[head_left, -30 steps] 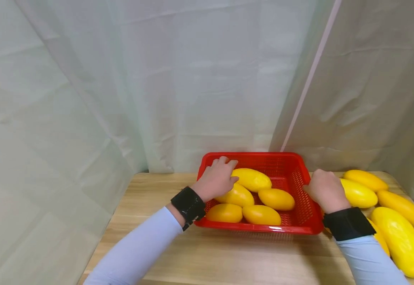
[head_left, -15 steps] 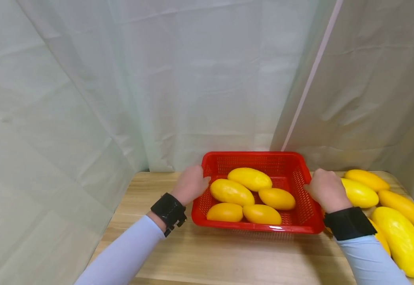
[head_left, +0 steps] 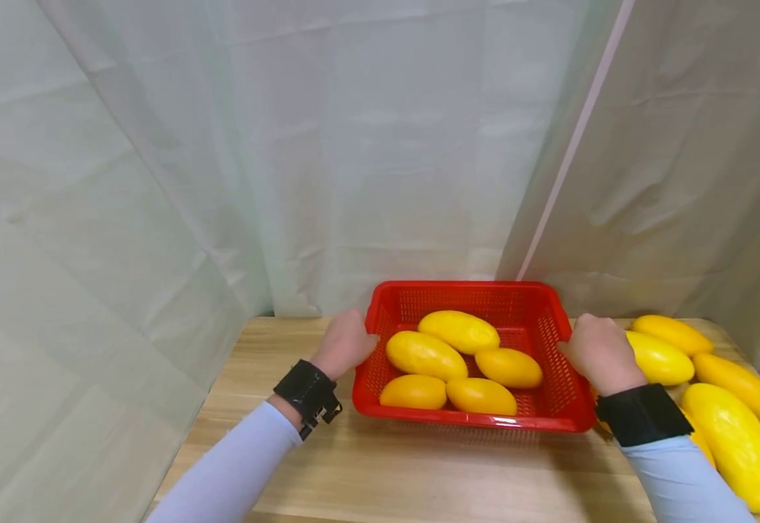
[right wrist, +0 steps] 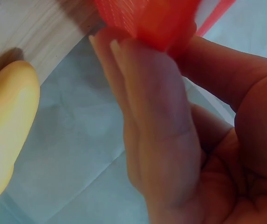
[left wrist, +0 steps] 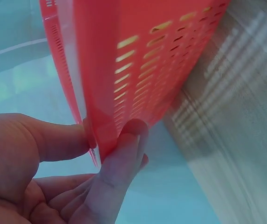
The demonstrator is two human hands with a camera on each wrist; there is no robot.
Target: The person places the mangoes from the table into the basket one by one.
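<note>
A red slotted basket [head_left: 553, 401] stands on the wooden table [head_left: 380, 472] with several yellow mangoes [head_left: 426, 354] inside. My left hand [head_left: 346, 343] pinches the basket's left rim, thumb inside and fingers [left wrist: 124, 158] under the edge of the red wall [left wrist: 138, 70]. My right hand [head_left: 599, 350] grips the right rim; in the right wrist view its fingers [right wrist: 152, 121] curl round the red edge [right wrist: 147, 18].
More yellow mangoes [head_left: 736, 436] lie loose on the table right of the basket, close behind my right wrist, one showing in the right wrist view [right wrist: 7, 126]. Pale curtains [head_left: 223, 145] hang behind and to the left. Bare wood stretches in front of the basket.
My left hand has left the mangoes inside the basket and moved out to its left rim, which it now pinches. The right hand has stayed on the right rim.
</note>
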